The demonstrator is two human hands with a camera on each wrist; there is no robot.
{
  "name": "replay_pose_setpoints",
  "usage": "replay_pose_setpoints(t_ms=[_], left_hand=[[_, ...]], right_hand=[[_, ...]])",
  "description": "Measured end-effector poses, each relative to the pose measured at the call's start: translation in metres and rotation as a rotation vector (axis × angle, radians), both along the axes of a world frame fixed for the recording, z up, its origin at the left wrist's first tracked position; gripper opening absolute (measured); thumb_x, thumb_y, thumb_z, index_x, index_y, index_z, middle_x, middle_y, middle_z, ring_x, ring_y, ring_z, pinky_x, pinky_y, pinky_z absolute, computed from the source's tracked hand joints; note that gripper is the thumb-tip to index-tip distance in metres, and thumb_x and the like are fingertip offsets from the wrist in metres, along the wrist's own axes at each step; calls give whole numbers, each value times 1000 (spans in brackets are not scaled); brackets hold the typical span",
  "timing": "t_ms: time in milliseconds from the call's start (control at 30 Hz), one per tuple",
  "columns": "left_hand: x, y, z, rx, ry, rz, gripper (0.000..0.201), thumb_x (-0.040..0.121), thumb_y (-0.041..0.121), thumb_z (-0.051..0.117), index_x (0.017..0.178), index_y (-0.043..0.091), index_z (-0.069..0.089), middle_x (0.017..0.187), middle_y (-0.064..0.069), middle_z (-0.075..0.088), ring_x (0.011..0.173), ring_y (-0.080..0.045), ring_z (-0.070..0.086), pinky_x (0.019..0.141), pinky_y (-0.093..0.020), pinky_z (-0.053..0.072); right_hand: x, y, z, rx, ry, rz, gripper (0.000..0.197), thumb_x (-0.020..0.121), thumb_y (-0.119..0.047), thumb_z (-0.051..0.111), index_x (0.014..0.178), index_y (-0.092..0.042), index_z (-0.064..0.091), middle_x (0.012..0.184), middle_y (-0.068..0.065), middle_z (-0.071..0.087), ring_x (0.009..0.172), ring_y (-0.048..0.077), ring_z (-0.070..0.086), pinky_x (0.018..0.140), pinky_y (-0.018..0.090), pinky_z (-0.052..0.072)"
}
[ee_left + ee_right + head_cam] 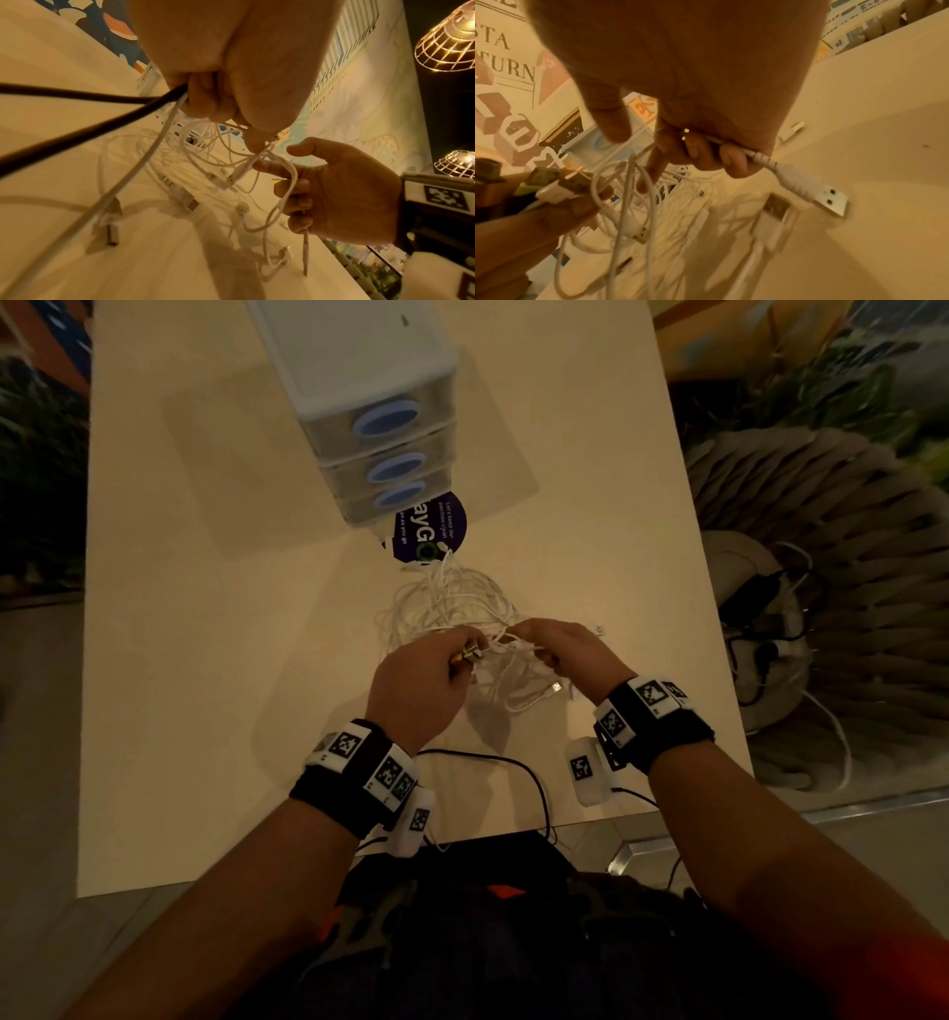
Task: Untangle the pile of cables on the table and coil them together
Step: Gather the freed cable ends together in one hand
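A tangled pile of white cables (448,607) lies mid-table, just beyond both hands. My left hand (464,655) grips several USB plugs (561,185) bunched together, with white strands trailing from its fist (177,105). To its right, my right hand (539,650) curls its lower fingers round a white cable (285,190) whose USB-A plug (830,200) sticks out below the hand. Its index finger (654,168) pokes into a loop of strands. Both hands hover slightly above the table (205,608), and loose plugs hang down between them.
A clear three-drawer unit (369,403) with blue handles stands at the back, with a round purple sticker (430,526) in front of it. A small white adapter (600,629) lies right of the pile. Black wrist-camera leads (513,765) cross the near edge.
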State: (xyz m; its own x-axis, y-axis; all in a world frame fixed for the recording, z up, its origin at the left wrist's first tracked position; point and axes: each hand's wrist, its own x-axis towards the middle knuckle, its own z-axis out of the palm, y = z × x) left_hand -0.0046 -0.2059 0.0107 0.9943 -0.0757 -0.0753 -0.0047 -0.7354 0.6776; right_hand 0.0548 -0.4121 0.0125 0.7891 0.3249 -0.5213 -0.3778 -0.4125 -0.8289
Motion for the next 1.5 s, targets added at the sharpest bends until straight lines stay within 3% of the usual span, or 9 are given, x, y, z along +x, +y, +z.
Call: replay_pose_setpoints(t_ms=[100, 233, 500, 733, 867, 1000, 1100, 1333, 1500], left_hand=[[1, 1, 2, -29, 3, 37, 27, 92, 11, 58, 110, 28, 68, 95, 8, 70, 81, -15, 63, 64, -25, 40], [4, 7, 2, -97, 51, 36, 23, 95, 13, 57, 110, 29, 64, 74, 17, 59, 63, -1, 54, 56, -19, 37], [6, 7, 1, -61, 96, -26, 12, 95, 31, 66, 106, 29, 62, 86, 11, 67, 79, -15, 65, 67, -34, 52], [6, 1, 0, -79, 43, -45, 15, 94, 42, 68, 101, 30, 71, 87, 12, 71, 81, -10, 65, 71, -36, 53], [4, -4, 2, -65, -21, -79, 16, 93, 40, 67, 103, 31, 75, 90, 7, 74, 83, -15, 68, 67, -32, 51], [1, 1, 3, -43, -64, -56, 14, 91, 36, 64, 96, 26, 72, 83, 2, 72, 77, -21, 67, 61, -32, 49], [0, 11, 3, -74, -36, 92, 9, 95, 32, 67, 89, 25, 64, 72, 5, 65, 69, -13, 61, 61, -35, 50], [3, 23, 30, -399, 15, 222, 14, 106, 27, 54, 94, 18, 53, 57, 12, 47, 50, -7, 39, 51, -21, 30], [3, 20, 38, -342, 42, 79, 12, 105, 30, 55, 94, 25, 54, 60, 10, 51, 52, -7, 44, 53, -31, 35]], right_hand=[[5, -4, -1, 36, 29, -64, 35, 84, -34, 51, 98, -13, 75, 56, -14, 52, 52, 6, 39, 55, 21, 31], [9, -15, 3, 48, 33, -2, 23, 92, -7, 60, 91, -22, 77, 73, -3, 65, 62, 11, 49, 61, 25, 38], [6, -16, 10, 46, -62, 45, 19, 98, -6, 60, 108, -10, 76, 88, 6, 74, 61, 3, 55, 62, 17, 46], [1, -7, 8, -39, -18, 136, 17, 96, -14, 59, 96, -14, 77, 82, -4, 76, 62, 15, 61, 61, 17, 45], [0, 6, 10, -40, 5, 76, 36, 96, -48, 56, 94, -19, 76, 84, -6, 76, 77, 14, 70, 68, 28, 47], [2, 14, 4, -172, -154, 129, 26, 97, -40, 63, 88, -19, 74, 83, 2, 74, 80, 17, 68, 82, 39, 52], [8, 6, 0, -332, -229, 109, 26, 98, -37, 59, 89, -15, 70, 81, 6, 69, 77, 23, 62, 72, 39, 48], [9, -17, -7, -601, -261, 161, 25, 96, -36, 62, 112, -19, 65, 104, 2, 67, 100, 24, 64, 83, 35, 49], [1, -3, 35, -236, -631, 133, 74, 81, -29, 79, 147, -31, 44, 135, -1, 50, 116, 12, 55, 96, 26, 47]])
